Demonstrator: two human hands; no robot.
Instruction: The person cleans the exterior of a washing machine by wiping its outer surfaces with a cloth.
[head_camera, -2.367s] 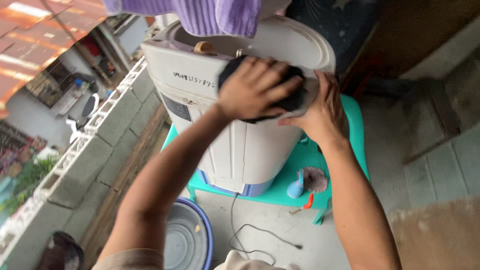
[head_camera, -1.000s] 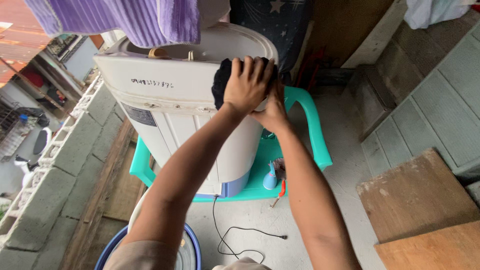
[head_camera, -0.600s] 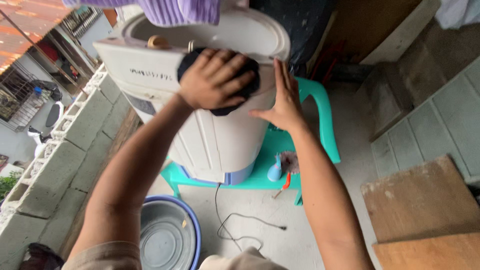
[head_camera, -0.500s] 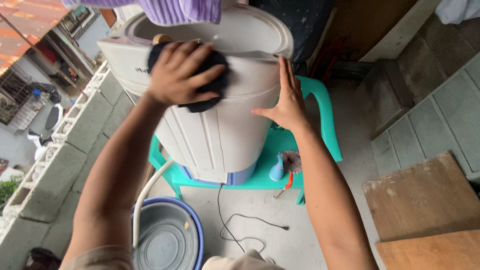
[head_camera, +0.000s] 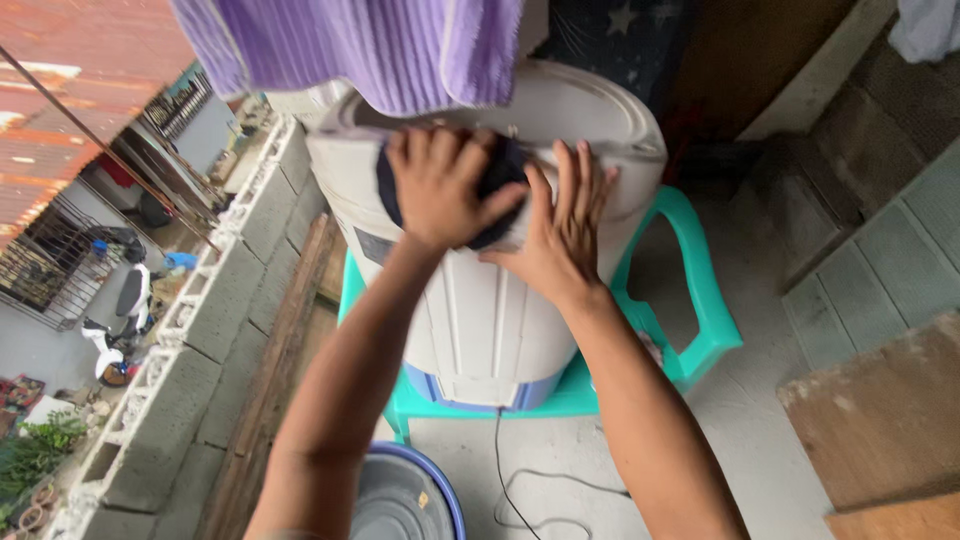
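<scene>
A white round washing machine (head_camera: 490, 320) stands on a turquoise plastic chair (head_camera: 700, 300). My left hand (head_camera: 440, 185) presses a dark cloth (head_camera: 497, 172) against the upper front of the machine, just under its rim. My right hand (head_camera: 565, 230) lies flat on the machine's side next to the cloth, fingers spread, holding nothing. The machine's lid (head_camera: 590, 110) is closed.
A purple ribbed towel (head_camera: 350, 50) hangs overhead in front of the machine. A blue basin (head_camera: 405, 495) sits on the floor below, near a black cord (head_camera: 520, 480). A low concrete block wall (head_camera: 190, 340) runs along the left. Wooden boards (head_camera: 880, 420) lie at the right.
My left hand has slid the dark cloth across the machine's upper front, first to the left and then back toward the middle. My right hand has stayed pressed on the side.
</scene>
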